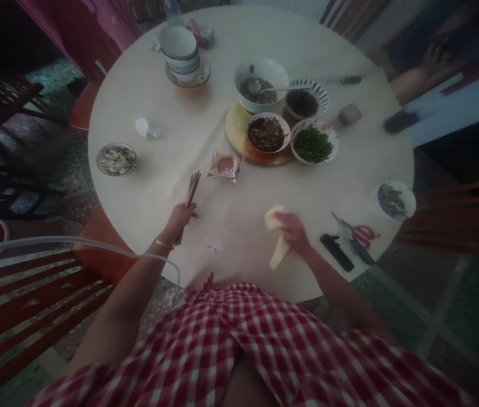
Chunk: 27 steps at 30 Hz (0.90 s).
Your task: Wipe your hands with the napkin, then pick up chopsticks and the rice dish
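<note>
A bundle of chopsticks (192,186) is gripped in my left hand (181,219), the tips pointing away from me over the near left of the table. My right hand (294,232), slightly blurred, is closed round a pale yellow cloth (280,254) that hangs out on both sides of the fingers. Beyond and between the hands lies an opened foil packet (225,164) with something pinkish in it. A few small dark specks (213,247) dot the tabletop near me. To the right of my right hand are red-handled scissors (364,234) and a black oblong object (336,252).
The round table (180,135) bears a large bowl (260,104) with a ladle, a dish of dark food (267,133) and chopped greens (312,143). Stacked bowls (179,45) stand at the back left. A rice bowl (116,159) sits left, another bowl (396,200) right. A person's arm (411,82) shows far right.
</note>
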Available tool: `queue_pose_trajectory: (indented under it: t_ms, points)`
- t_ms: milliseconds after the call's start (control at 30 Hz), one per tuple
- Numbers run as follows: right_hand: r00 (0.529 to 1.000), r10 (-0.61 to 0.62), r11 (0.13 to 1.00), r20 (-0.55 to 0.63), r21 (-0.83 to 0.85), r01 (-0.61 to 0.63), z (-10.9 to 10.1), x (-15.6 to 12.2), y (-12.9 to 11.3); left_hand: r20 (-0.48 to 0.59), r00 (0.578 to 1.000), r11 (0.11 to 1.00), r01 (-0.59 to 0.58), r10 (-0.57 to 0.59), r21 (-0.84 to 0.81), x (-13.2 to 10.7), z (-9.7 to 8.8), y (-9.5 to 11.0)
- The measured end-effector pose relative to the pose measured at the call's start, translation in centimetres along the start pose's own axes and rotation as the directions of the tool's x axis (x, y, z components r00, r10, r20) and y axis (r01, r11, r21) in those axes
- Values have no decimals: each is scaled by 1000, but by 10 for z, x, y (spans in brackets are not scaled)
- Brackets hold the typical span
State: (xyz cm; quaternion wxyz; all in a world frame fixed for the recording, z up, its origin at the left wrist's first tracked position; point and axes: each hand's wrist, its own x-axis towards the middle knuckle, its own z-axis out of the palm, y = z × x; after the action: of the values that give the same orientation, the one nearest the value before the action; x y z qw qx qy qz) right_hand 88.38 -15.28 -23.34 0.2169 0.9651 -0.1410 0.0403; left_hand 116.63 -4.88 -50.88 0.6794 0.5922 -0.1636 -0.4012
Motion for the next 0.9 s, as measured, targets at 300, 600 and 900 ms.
queue_pose_trajectory:
  t_ms: [300,600,900]
  points:
    - [843,479,842,-244,-146,-520,-7,103,46,-360,930,995,-45,75,92,40,-52,12]
    - [965,-134,986,224,-65,151,17,102,-114,-262,965,993,-2,-30,-120,60,-34,23]
    - [869,272,912,413,-399,-95,-1,190,-98,-191,982,990,-22,-5,-140,39,-20,19]
